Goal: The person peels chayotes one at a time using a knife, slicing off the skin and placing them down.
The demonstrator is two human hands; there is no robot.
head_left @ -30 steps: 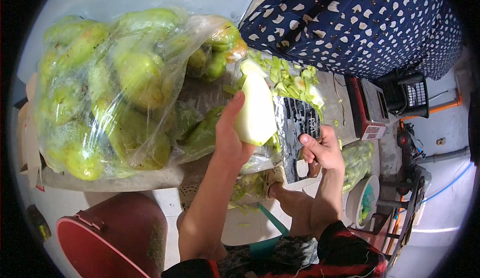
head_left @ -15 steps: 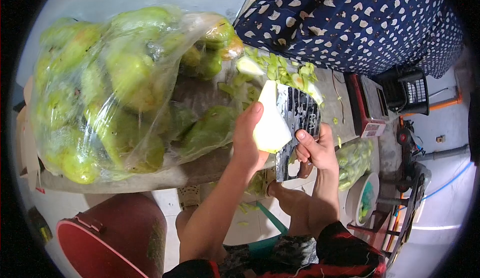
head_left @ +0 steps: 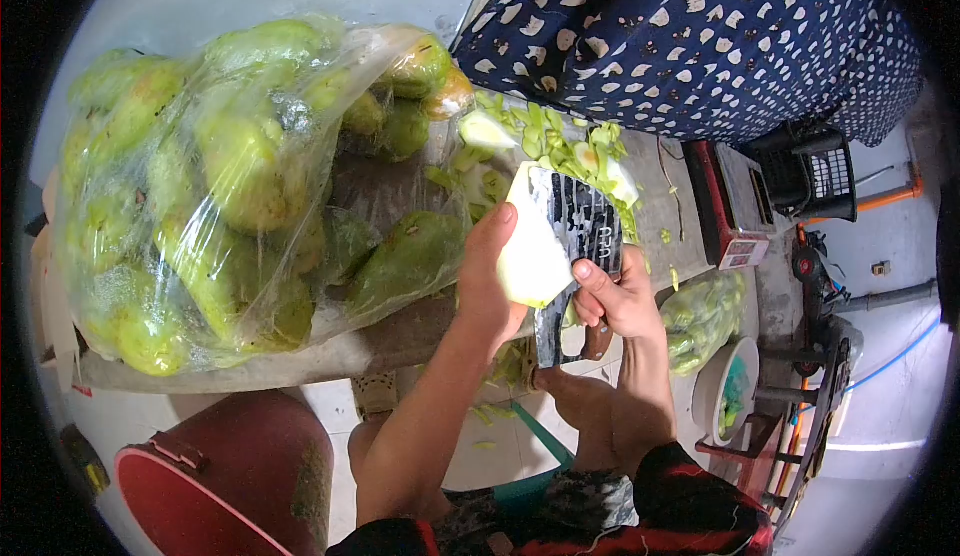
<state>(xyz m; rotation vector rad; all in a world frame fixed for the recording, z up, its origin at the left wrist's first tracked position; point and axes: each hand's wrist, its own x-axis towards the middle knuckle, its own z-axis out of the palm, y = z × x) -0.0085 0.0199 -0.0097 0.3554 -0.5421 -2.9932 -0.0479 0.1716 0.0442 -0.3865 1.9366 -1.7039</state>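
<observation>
In my left hand (head_left: 487, 271) is a peeled, pale green mango (head_left: 532, 246), fingers wrapped round its lower left side. My right hand (head_left: 622, 301) grips a broad knife (head_left: 590, 218) with a dark, white-streaked blade; part of its brown handle shows under my fingers. The blade lies against the mango's right face. Behind them, green peelings (head_left: 540, 131) and a pale peeled piece (head_left: 487, 132) lie on the table (head_left: 400, 341). To the left, a clear plastic bag (head_left: 290, 246) holds several large unpeeled green mangoes (head_left: 235, 161).
A red bucket (head_left: 240, 466) stands at lower left. On the right are a red weighing scale (head_left: 728, 206), a black basket (head_left: 825, 186), a filled plastic bag (head_left: 703, 321) and a white tub (head_left: 748, 366). A person in dark patterned clothing (head_left: 680, 41) stands across the table.
Both hands, with the mango and knife, have shifted slightly left in the view. The blade still rests against the mango, and neither grip has visibly changed.
</observation>
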